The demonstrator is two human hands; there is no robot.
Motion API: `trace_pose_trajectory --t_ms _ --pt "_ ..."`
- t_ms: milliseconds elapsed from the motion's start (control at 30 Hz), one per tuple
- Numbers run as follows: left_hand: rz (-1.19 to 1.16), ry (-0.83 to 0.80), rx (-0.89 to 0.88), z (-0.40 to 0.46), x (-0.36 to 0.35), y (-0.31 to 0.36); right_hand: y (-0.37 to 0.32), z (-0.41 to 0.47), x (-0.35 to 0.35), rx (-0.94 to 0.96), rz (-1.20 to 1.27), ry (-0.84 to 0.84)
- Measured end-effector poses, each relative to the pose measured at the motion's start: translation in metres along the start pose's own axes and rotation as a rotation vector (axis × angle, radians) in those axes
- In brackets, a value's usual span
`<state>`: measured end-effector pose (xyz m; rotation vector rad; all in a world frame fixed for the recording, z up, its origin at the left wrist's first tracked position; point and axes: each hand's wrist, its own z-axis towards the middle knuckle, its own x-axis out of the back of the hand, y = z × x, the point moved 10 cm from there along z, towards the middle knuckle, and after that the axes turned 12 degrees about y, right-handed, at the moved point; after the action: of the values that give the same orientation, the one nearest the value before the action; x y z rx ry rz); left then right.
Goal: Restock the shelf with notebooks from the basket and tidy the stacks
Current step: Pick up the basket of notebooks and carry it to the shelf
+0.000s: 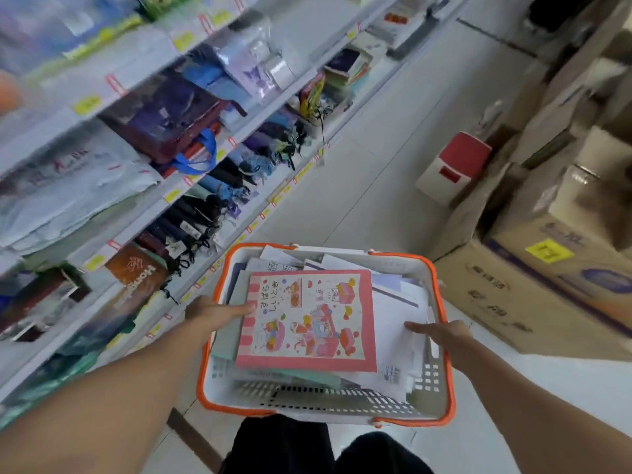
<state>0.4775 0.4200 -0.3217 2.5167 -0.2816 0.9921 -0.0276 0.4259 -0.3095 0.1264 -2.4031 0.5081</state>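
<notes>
Notebooks lie heaped in the orange-rimmed basket (441,295), topped by a pink cartoon-cover notebook (307,319) set toward its left wall. The left hand (219,313) lays straight fingers on that cover's left edge while the right hand (441,331) rests flat-fingered on white sheets (396,323) by the right wall, probably squaring the pile before lifting it to the shelf (143,217) at left.

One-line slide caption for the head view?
Both hands reach into the basket, touching the pink notebook beside the shelf.
</notes>
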Motion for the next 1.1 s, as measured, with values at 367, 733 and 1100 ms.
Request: trace_pose_trajectory --t_ms 367,733,1100 --pt "-0.002 0.088 0.122 0.105 -0.019 0.257 -0.302 0.182 0.001 0.087 -0.102 -0.109" --pt "-0.132 0.14 0.273 0.176 -0.052 0.454 -0.598 0.332 0.001 0.309 -0.424 -0.149" --pt "-0.17 0.087 0.41 0.231 -0.106 0.565 -0.773 0.405 -0.002 0.365 -0.574 -0.139"
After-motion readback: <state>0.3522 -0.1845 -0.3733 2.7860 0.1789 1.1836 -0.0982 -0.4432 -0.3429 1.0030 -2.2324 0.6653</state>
